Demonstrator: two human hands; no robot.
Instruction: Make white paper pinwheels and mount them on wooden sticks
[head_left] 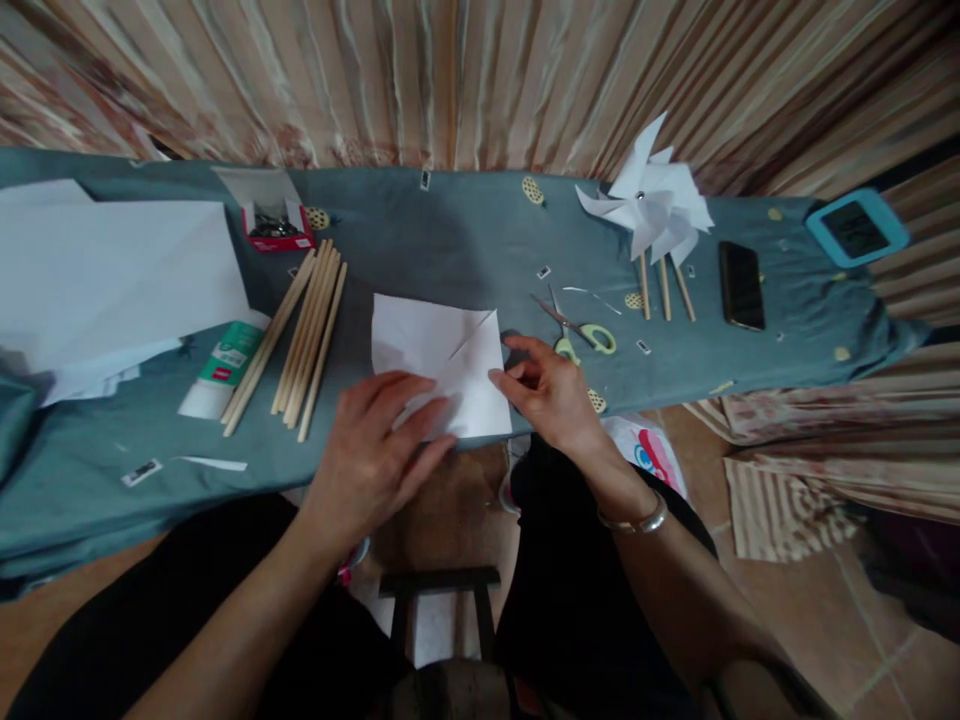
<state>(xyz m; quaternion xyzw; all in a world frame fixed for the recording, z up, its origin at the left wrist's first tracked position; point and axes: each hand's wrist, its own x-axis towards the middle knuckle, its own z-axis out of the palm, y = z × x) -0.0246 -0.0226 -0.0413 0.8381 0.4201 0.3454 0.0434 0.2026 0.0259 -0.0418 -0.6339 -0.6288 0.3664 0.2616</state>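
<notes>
A white square sheet of paper (pixel 480 390) lies at the table's front edge, with a diagonal slit running in from its upper right corner. My left hand (pixel 379 440) is over its lower left part, fingers spread and holding nothing. At the right edge of the sheet is my right hand (pixel 551 390); its thumb tip touches the paper, while the index finger reaches out above with a gap between them. The other fingers are partly curled and hidden. Green-handled scissors (pixel 577 328) lie partly open just beyond my right hand, beside a thin paper strip (pixel 592 296).
Left are stacked white paper (pixel 127 265), a green-and-white glue tube (pixel 225 365), several wooden sticks (pixel 311 335) and a red box of small metal pieces (pixel 277 228). Right are paper pinwheels (pixel 649 195), a phone (pixel 741 285) and a blue-framed clock (pixel 857 228). A curtain (pixel 450 80) hangs behind.
</notes>
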